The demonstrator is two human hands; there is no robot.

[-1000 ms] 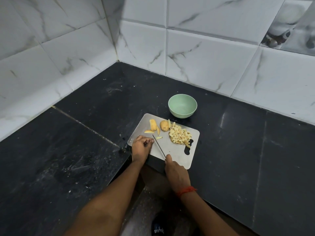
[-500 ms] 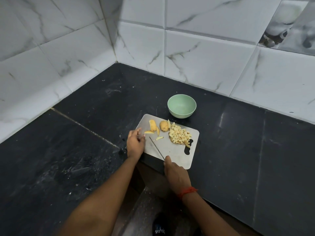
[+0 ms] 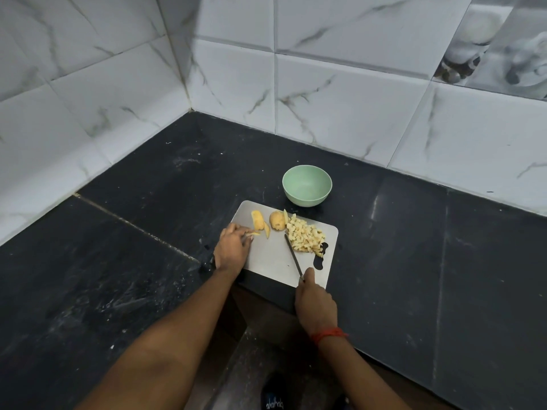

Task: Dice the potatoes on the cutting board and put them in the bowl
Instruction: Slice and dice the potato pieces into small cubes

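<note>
left hand (image 3: pixel 232 247) at the left edge of the cutting board (image 3: pixel 266 261), fingers curled onto a thin potato strip (image 3: pixel 254 233). right hand (image 3: pixel 315 303) at the board's near edge, clamped round the knife (image 3: pixel 293 255), blade tip just beside the diced pile (image 3: pixel 305 236) on the board's right. potato half (image 3: pixel 277 221) and slices (image 3: pixel 258 221) along its far edge; bowl (image 3: pixel 307 184) just beyond, seemingly empty. best: pull strip to mid-board, tuck fingertips, cut crosswise evenly.

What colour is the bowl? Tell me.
The bowl is pale green; the head view shows it best.
</note>
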